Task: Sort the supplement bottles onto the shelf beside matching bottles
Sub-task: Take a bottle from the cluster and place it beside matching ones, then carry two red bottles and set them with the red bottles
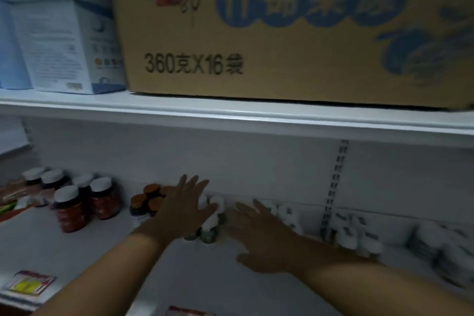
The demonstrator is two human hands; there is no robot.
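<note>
On upper shelf (230, 115), carton (269, 33) reading "360克X16袋", below both hands (187, 205) (261, 236) spread flat against white-capped bottles (214, 215), labels blurred.

Bottles (210, 223) half hidden btwn hands; right-side bottle labels (436, 244) blurred, unreadable.

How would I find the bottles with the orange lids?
Look under the big cardboard box, on the lower shelf. The orange-lidded bottles huddle against the back wall, just beside the left hand. Every neighbouring bottle has a white lid instead.
</note>
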